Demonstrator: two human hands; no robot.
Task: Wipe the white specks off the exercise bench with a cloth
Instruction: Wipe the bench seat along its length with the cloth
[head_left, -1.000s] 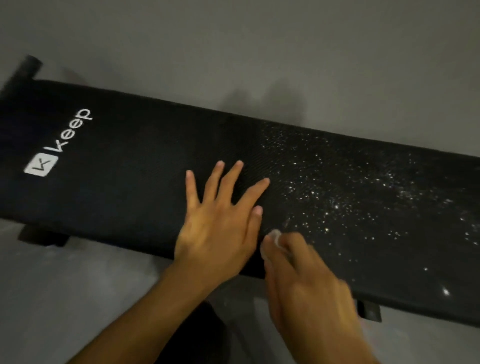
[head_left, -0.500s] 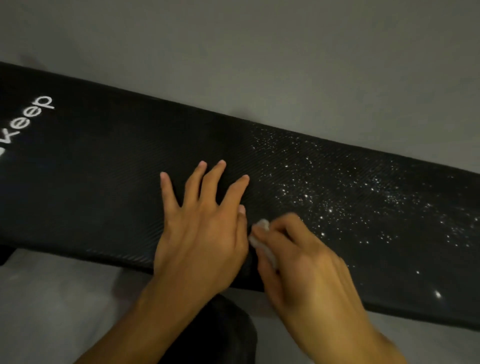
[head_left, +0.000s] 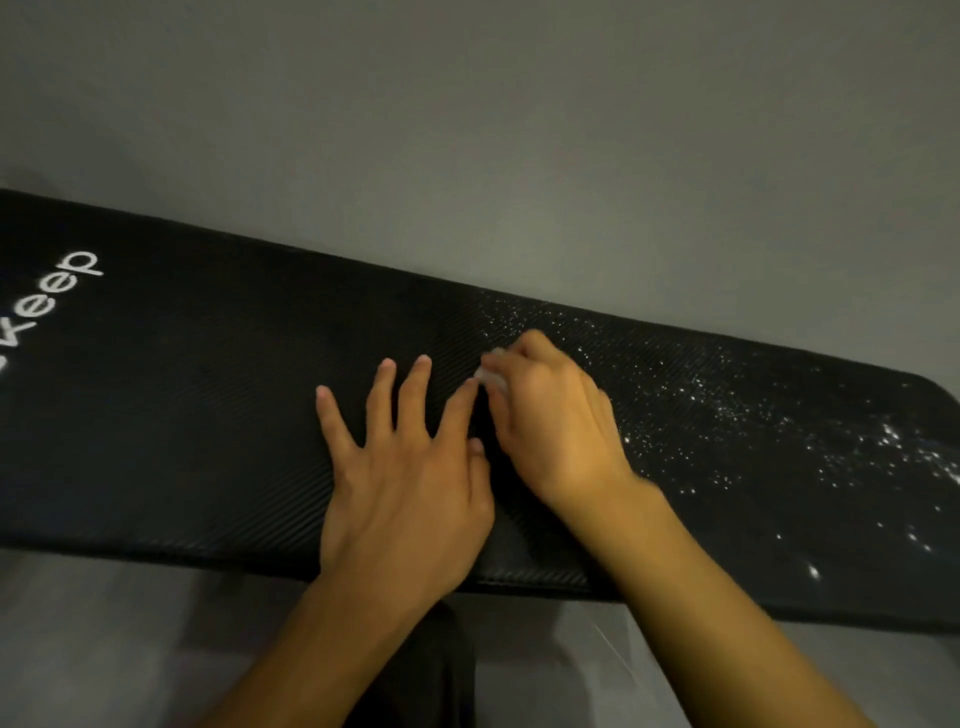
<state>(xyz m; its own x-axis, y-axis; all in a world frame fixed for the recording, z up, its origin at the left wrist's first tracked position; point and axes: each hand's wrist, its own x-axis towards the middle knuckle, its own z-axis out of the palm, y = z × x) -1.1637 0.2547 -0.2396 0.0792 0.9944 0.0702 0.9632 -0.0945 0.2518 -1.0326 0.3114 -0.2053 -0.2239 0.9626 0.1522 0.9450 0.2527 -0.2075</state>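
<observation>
Our left hand (head_left: 402, 488) lies flat, fingers spread, on the black bench (head_left: 208, 415) at frame centre. Our right hand (head_left: 556, 421), just beside it, grips a small white cloth (head_left: 491, 371) against the pad. White specks (head_left: 779, 431) scatter toward the right edge; "Keep" lettering (head_left: 52, 296) at left.

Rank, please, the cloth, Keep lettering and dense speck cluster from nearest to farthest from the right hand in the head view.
1. cloth, held in the right hand itself
2. dense speck cluster, towards the bench's right end
3. Keep lettering, far left
</observation>
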